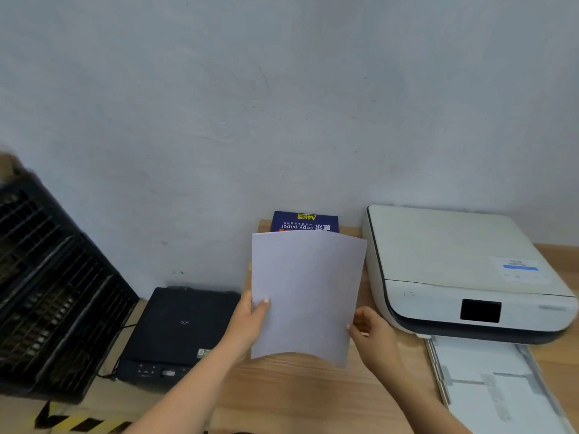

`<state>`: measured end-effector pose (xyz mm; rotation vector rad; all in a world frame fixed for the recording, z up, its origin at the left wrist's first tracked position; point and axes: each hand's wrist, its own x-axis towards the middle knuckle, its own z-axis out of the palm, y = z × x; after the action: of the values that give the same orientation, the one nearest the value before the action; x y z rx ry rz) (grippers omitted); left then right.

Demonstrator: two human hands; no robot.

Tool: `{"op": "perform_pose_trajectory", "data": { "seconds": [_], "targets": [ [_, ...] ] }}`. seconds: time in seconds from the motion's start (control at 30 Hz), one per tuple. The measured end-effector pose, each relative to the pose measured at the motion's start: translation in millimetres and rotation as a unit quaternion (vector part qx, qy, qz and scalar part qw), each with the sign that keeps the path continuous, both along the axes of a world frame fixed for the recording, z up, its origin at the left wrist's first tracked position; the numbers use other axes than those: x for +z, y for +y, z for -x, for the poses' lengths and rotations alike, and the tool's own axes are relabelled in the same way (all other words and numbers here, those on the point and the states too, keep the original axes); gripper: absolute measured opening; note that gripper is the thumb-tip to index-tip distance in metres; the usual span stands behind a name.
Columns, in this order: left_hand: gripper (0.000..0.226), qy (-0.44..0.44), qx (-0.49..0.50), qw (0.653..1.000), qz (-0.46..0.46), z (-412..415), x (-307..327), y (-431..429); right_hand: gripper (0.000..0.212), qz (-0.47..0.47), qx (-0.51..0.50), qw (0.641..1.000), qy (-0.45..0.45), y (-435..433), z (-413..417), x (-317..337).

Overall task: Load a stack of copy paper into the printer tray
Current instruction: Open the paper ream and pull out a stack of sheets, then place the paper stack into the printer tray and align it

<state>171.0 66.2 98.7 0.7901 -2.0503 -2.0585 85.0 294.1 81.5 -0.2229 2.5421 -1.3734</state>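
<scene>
A person's left hand (250, 321) and right hand (371, 335) pinch the opposite long edges of a stack of white copy paper (305, 292), thumbs on the near face, holding it raised and slightly bowed above the wooden worktop (282, 393). The two-sided hold appears meant to keep the sheets squared before loading. To the right, well apart from the paper, the printer tray (495, 380) lies pulled out from the front of a white printer (454, 270), seemingly ready to receive the stack. Behind the sheets, a blue ream wrapper (305, 221) leans at the wall, its upside-down lettering reading "copy paper", with "A4" and "70" on a yellow tag. Left of the hands sits a black scanner (185, 327) bearing a small, unreadable logo, and beyond it a black slatted crate (50, 292).
</scene>
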Motion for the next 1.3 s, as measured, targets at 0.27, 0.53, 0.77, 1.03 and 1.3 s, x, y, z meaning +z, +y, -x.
{"op": "perform_pose_trajectory", "data": {
  "seconds": [0.27,0.53,0.77,1.03,1.3],
  "targets": [
    [0.029,0.020,0.015,1.000,0.001,-20.7,-20.8,4.2,0.009,0.081,-0.039,0.996,-0.010,8.1,-20.3,-11.4],
    [0.016,0.020,0.039,0.999,0.021,-10.6,-16.0,6.9,0.010,0.094,-0.036,0.995,0.016,3.4,-9.8,-10.0],
    [0.017,0.017,0.030,0.999,0.042,-8.2,-19.3,-1.5,0.017,0.100,-0.060,0.993,0.008,1.1,-8.5,-8.2],
    [0.040,0.094,0.006,0.992,0.080,14.0,-0.4,-11.7,0.030,0.135,-0.079,0.985,0.078,0.2,8.5,24.7],
    [0.035,0.115,-0.103,0.975,0.161,50.0,-5.8,-16.0,0.034,0.037,-0.105,0.981,0.160,16.2,14.9,30.2]
  ]
}}
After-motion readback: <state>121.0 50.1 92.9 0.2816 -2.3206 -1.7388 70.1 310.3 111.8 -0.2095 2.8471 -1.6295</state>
